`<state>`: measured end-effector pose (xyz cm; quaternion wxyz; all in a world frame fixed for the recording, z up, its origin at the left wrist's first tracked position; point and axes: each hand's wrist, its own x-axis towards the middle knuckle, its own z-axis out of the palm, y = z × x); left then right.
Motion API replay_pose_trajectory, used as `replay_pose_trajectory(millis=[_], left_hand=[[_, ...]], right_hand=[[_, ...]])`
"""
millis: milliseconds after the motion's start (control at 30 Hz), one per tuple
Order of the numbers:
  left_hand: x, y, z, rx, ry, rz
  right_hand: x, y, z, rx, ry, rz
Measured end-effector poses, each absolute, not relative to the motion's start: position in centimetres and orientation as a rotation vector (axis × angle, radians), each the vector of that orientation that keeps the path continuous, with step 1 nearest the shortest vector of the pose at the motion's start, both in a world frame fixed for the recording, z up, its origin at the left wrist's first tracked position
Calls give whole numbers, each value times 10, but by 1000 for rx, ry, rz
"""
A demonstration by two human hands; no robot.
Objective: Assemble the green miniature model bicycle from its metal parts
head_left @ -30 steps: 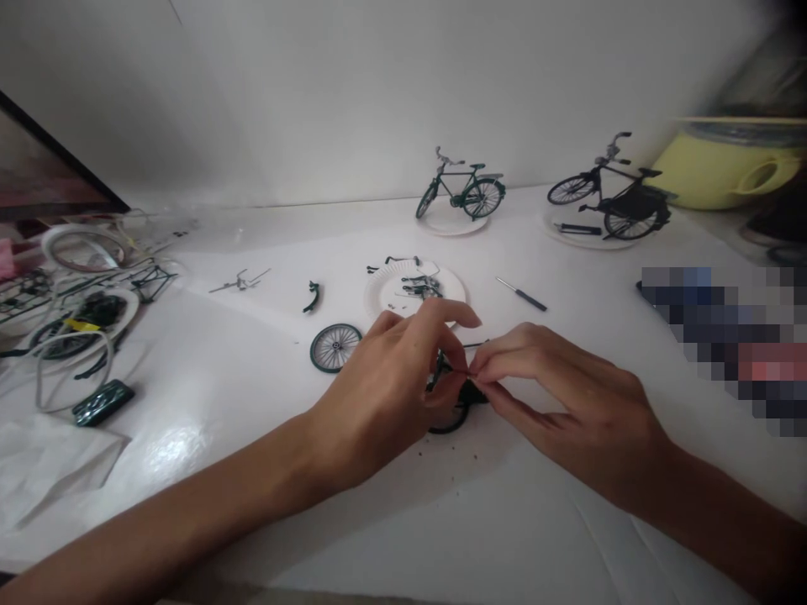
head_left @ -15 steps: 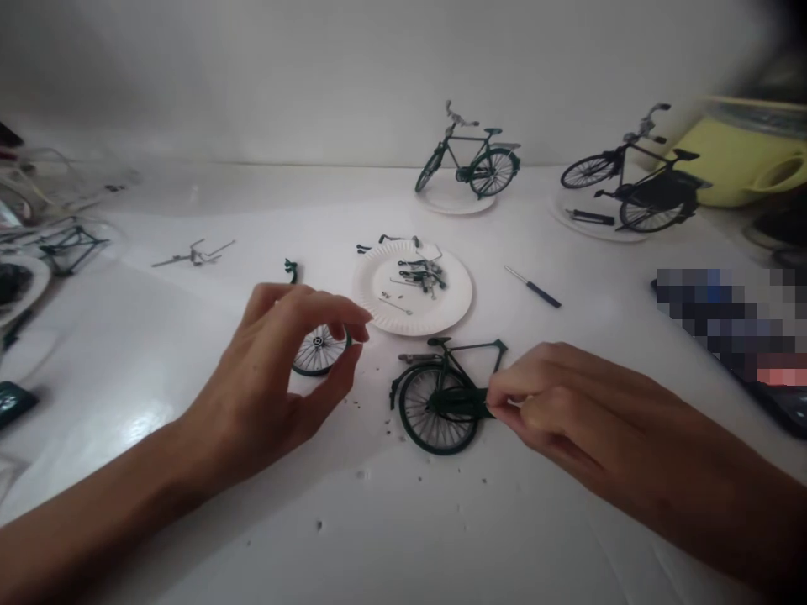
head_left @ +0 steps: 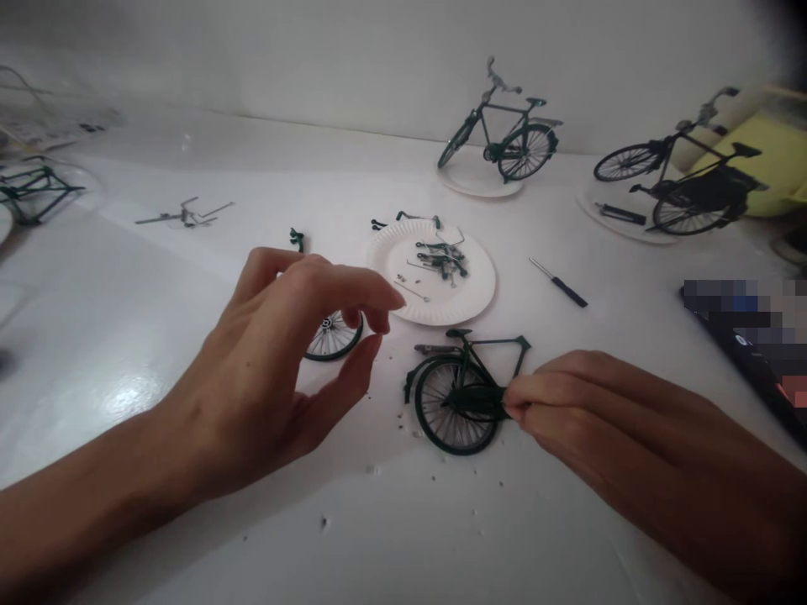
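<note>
My right hand (head_left: 605, 428) pinches the front of a half-built dark green model bicycle (head_left: 457, 412) between thumb and fingers, by the chain case. That bicycle has a rear wheel, saddle and rack, but no front wheel or handlebar shows on it. To its left, my left hand (head_left: 271, 361) hovers with thumb and fingers curved and apart, nothing visible between them. Partly hidden behind the left fingers is a loose spoked wheel (head_left: 334, 340) with a green part (head_left: 296, 239) beyond it.
A paper plate (head_left: 485, 269) bears small parts. Right of it lie a small screwdriver (head_left: 571, 291) and a phone (head_left: 750, 353). Two assembled model bicycles, one green (head_left: 523, 143) and one black (head_left: 681, 181), stand behind. Left are a grey handlebar piece (head_left: 186, 214) and a green frame (head_left: 44, 189).
The whole view has shifted and tilted a little. My left thumb and index finger look slightly farther apart. The right hand keeps its pinch on the bicycle.
</note>
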<state>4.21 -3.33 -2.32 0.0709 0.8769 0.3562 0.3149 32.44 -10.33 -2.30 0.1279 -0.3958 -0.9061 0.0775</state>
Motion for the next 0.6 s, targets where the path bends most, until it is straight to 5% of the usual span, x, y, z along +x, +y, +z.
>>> replay_pose_trajectory(millis=[300, 600], left_hand=[[43, -35, -24, 2629, 1073, 923], [39, -34, -26, 2687, 1014, 983]], right_hand=[[315, -102, -18, -915, -2712, -212], [327, -98, -14, -1103, -2596, -77]])
